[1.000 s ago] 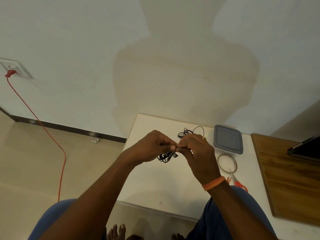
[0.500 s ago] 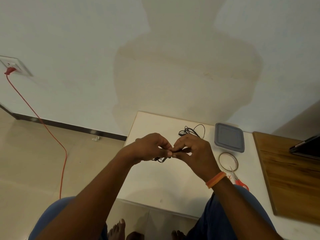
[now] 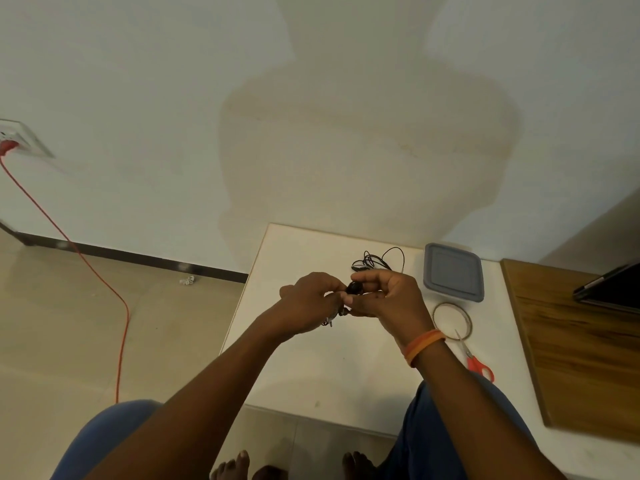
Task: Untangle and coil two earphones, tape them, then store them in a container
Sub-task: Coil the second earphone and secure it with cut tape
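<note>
Earphone bundle point(image 3: 355, 289) is pinched between both hands above the white table point(image 3: 311, 368), left hand point(image 3: 311, 303) closed on its lower strands, right hand point(image 3: 388, 296) gripping the coil for winding. A second earphone point(image 3: 377, 261) lies beyond, beside the lidded container point(image 3: 453, 277). Compared with earlier, the hands are raised slightly and the coil is tighter

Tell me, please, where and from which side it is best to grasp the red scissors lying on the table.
Grip the scissors at the red handles, coming from the near edge of the table. The handles point toward the person; the blades point away, their tips over the tape ring.
</note>
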Tool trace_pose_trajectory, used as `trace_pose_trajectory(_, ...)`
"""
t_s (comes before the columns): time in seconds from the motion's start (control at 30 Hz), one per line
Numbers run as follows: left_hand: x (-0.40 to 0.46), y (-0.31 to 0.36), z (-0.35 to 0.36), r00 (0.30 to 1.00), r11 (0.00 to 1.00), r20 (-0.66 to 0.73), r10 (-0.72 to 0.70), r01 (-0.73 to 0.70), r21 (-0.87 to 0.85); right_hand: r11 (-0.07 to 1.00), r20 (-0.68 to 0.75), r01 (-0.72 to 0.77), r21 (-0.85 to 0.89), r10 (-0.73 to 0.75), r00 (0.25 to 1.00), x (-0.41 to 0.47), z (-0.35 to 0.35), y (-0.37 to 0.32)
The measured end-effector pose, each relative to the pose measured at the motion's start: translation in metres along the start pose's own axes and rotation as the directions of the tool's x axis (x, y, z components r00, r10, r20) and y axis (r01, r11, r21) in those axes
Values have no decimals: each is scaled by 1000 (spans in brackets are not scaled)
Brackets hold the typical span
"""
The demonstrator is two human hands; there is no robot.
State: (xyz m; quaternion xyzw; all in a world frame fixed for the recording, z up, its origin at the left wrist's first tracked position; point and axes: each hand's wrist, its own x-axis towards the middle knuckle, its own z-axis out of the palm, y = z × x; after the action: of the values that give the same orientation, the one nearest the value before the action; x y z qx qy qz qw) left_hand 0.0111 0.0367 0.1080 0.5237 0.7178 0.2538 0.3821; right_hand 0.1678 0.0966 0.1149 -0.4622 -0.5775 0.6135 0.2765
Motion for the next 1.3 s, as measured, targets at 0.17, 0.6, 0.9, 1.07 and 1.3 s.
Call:
trace_pose_trajectory(0.17, 17, -21, 24, 970, 945, -231, -74, 142, 295, 941, -121, -140, -309, 107, 987, 10, -9, 12)
trace_pose_trajectory(0.6, 66, -76, 64, 961, 674, -276, -33, 225, 704, 512, 1, -173, -841, 323, 946, 43, -17, 32)
trace_pose_trajectory(0.9, 45, -44, 30, 947, 943, -234, -218, 266, 198, 655, -466, -396, -644, 74, 881, 119, -49, 49)
trace_pose_trajectory(1.07, 41, -30, 36, 966, 989, -215, -147, 136, -64, 663, -486, -411, -626, 81, 870, 131, -50, 66)
trace_pose_trajectory(1.3, 46, -27, 46, 988, 994, -116, -106, 102, -41, 738, -463, -324, -593, 16, 886, 146, -54, 80)
